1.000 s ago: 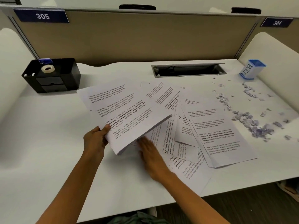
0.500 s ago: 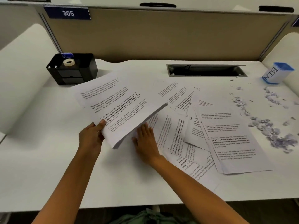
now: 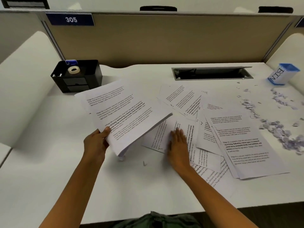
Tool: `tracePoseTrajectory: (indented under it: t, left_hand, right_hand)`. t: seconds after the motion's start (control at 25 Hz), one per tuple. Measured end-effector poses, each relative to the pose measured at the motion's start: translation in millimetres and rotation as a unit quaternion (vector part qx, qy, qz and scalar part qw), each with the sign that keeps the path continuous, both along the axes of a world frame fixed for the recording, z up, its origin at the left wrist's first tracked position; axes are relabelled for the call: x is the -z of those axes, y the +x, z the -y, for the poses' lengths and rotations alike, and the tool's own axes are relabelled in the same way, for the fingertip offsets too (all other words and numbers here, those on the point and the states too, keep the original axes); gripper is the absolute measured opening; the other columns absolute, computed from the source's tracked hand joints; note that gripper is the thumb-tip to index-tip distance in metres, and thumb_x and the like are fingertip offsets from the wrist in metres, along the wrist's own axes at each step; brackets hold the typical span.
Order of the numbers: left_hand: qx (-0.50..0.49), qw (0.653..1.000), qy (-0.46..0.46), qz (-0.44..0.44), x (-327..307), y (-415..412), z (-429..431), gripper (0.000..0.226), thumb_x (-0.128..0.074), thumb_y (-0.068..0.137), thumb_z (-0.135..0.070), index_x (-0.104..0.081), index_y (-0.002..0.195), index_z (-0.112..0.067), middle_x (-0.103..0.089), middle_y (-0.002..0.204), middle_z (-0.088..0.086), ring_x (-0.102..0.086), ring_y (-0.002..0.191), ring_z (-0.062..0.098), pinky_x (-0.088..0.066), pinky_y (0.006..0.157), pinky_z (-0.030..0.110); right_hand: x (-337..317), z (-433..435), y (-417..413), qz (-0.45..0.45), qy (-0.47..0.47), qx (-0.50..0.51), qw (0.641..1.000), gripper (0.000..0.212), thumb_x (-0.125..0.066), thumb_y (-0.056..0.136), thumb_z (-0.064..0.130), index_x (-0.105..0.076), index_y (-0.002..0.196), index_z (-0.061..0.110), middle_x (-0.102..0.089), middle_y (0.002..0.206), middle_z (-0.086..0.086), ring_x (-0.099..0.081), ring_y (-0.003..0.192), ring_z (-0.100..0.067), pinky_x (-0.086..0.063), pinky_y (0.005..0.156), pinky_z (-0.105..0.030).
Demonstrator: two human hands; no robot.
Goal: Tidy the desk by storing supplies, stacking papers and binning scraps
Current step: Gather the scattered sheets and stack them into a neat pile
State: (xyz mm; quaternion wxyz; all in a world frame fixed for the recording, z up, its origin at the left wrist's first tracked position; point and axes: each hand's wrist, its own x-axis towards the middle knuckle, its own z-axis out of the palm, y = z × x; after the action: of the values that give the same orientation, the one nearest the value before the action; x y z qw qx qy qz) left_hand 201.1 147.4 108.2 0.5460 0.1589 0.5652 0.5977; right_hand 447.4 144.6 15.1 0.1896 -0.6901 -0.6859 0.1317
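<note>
**Paper stack (image 3: 125, 116) tilting in the left hand (image 3: 96, 143), right hand (image 3: 178, 145) pressing on loose sheets (image 3: 238, 142)**

From my station I am gripping the stack by its near corner with the left hand, thumb on top and fingers curled beneath. The pile is tilting up off the bench (image 3: 49, 162), its lowest corner at or just above the surface. The right hand is lying flat with fingers straight, holding nothing and pressing on one of the loose sheets just beside the stack.

I am judging the stack as light but floppy. Held at one corner, its edges are splaying at the low end, so a grip along the long side or a tap on the bench should square it better. Single sheets are looking thin and slick, likely to slide over each other, and pinching a free corner seems the easiest way to lift one.

The remaining sheets are lying overlapped and skewed to the right. Beyond them torn scraps (image 3: 283, 134) are littering the bench, some near the outermost page, so I am minding not to sweep them under the sheets. One small scrap (image 3: 144, 163) is lying near the stack's low corner.

A blue bin cup (image 3: 283, 74) is standing at the far right. At far left a black organiser (image 3: 77, 76) is holding a tape roll (image 3: 74, 69), well apart. A cable slot (image 3: 212, 73) is sitting behind the papers.
</note>
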Motion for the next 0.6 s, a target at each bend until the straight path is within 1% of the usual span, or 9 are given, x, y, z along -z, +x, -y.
tracePoseTrajectory:
  t: [0.12, 0.2, 0.24, 0.28, 0.32, 0.4, 0.44, 0.52, 0.6]
  left_hand:
    - [0.022, 1.000, -0.006, -0.005, 5, 6, -2, 0.030, -0.059, 0.087, -0.004, -0.059, 0.118, -0.005, -0.067, 0.110, 0.005, -0.066, 0.095, 0.019, -0.058, 0.071, 0.025]
    - [0.043, 0.999, -0.010, -0.012, 11, 13, 1, 0.028, -0.059, 0.087, -0.004, -0.060, 0.116, -0.006, -0.068, 0.108, 0.004, -0.066, 0.094, 0.019, -0.058, 0.070, 0.025]
    - [0.055, 0.998, -0.011, -0.013, 14, 16, 4, 0.028, -0.059, 0.087, -0.005, -0.061, 0.115, -0.007, -0.068, 0.107, 0.004, -0.066, 0.093, 0.019, -0.058, 0.069, 0.024]
    - [0.067, 0.998, -0.014, -0.016, 17, 18, 5, 0.028, -0.059, 0.087, -0.005, -0.061, 0.115, -0.007, -0.069, 0.106, 0.004, -0.067, 0.093, 0.019, -0.058, 0.067, 0.024]
    - [0.076, 0.997, -0.018, -0.021, 20, 21, 7, 0.028, -0.059, 0.087, -0.005, -0.061, 0.115, -0.007, -0.069, 0.106, 0.004, -0.067, 0.092, 0.019, -0.058, 0.066, 0.023]
    - [0.086, 0.995, -0.031, -0.030, 25, 27, 9, 0.026, -0.059, 0.088, -0.005, -0.061, 0.113, -0.007, -0.069, 0.105, 0.005, -0.067, 0.090, 0.019, -0.058, 0.064, 0.023]
    - [0.090, 0.995, -0.038, -0.033, 26, 32, 10, 0.024, -0.059, 0.088, -0.006, -0.061, 0.111, -0.008, -0.069, 0.103, 0.004, -0.067, 0.088, 0.019, -0.058, 0.062, 0.023]
    - [0.103, 0.992, -0.045, -0.052, 27, 45, 11, 0.020, -0.059, 0.088, -0.007, -0.061, 0.108, -0.010, -0.069, 0.098, 0.002, -0.067, 0.085, 0.018, -0.056, 0.057, 0.022]
    - [0.111, 0.991, -0.043, -0.066, 30, 63, 11, 0.020, -0.060, 0.088, -0.007, -0.062, 0.108, -0.010, -0.069, 0.099, 0.002, -0.066, 0.087, 0.019, -0.055, 0.062, 0.025]
  right_hand:
    - [4, 10, -2, 0.001, -0.024, 0.043, 0.999, 0.060, -0.012, 0.095, 0.034, -0.018, 0.147, 0.005, -0.009, 0.156, -0.014, -0.002, 0.145, -0.028, 0.002, 0.118, -0.036]
    - [-3, 15, -22, -0.067, -0.063, 0.000, 0.996, 0.054, -0.030, 0.098, 0.021, -0.014, 0.148, 0.007, -0.006, 0.157, -0.010, 0.000, 0.145, -0.026, 0.001, 0.119, -0.033]
    - [-10, 16, -30, -0.134, -0.083, -0.021, 0.987, 0.056, -0.038, 0.095, 0.010, -0.017, 0.147, 0.007, -0.014, 0.155, -0.009, -0.009, 0.144, -0.026, -0.009, 0.119, -0.032]
    - [-18, 15, -35, -0.215, -0.103, -0.010, 0.971, 0.053, -0.042, 0.092, 0.002, -0.028, 0.143, 0.006, -0.030, 0.149, -0.009, -0.027, 0.138, -0.024, -0.027, 0.113, -0.026]
    - [-30, 14, -34, -0.291, -0.123, 0.028, 0.948, 0.042, -0.043, 0.090, -0.002, -0.042, 0.131, 0.005, -0.049, 0.131, -0.009, -0.046, 0.121, -0.020, -0.041, 0.096, -0.017]
    - [-44, 10, -19, -0.365, -0.146, 0.112, 0.913, 0.020, -0.041, 0.091, -0.006, -0.054, 0.091, 0.009, -0.059, 0.086, -0.002, -0.055, 0.078, -0.009, -0.043, 0.063, -0.007]
    - [-47, 10, -6, -0.358, -0.127, 0.132, 0.916, 0.027, -0.041, 0.090, -0.008, -0.051, 0.078, 0.015, -0.054, 0.076, 0.002, -0.051, 0.068, -0.004, -0.041, 0.057, -0.007]
    - [-57, 15, 24, -0.335, -0.043, 0.150, 0.929, 0.033, -0.044, 0.088, -0.010, -0.055, 0.086, 0.021, -0.059, 0.087, 0.006, -0.055, 0.079, -0.003, -0.045, 0.074, -0.011]
    - [-54, 17, 68, -0.283, 0.031, 0.169, 0.944, 0.038, -0.050, 0.087, -0.008, -0.056, 0.117, 0.015, -0.060, 0.117, 0.001, -0.054, 0.110, -0.011, -0.039, 0.097, -0.020]
